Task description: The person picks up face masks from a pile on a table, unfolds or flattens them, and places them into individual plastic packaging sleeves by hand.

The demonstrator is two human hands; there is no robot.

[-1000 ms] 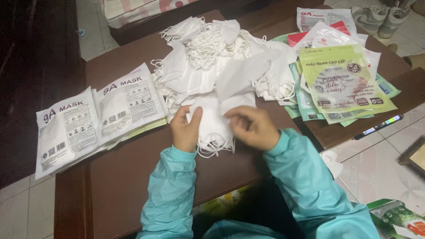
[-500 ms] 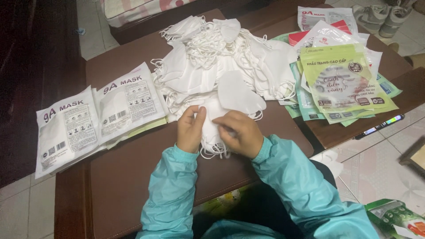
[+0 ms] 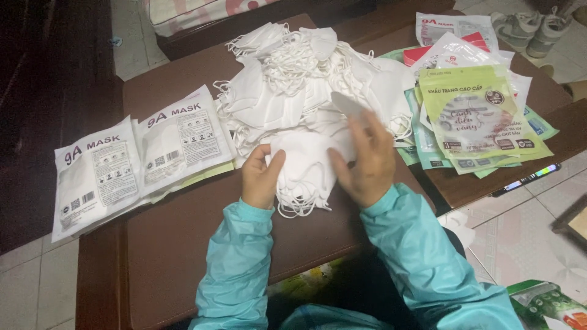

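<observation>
The left hand (image 3: 262, 180) pinches the left edge of a small stack of white masks (image 3: 304, 171) at the near edge of the brown worktop (image 3: 177, 244). The right hand (image 3: 365, 160) lies open and flat against the stack's right side, grasping nothing, with the big mask heap (image 3: 306, 79) just beyond and 2 white packets (image 3: 134, 159) to the left.

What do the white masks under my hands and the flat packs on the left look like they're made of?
White masks: soft matte fabric, probably non-woven, judging by limp folds and thin ear loops. Flat packs: thin glossy plastic film, by the sheen and wrinkles.
</observation>
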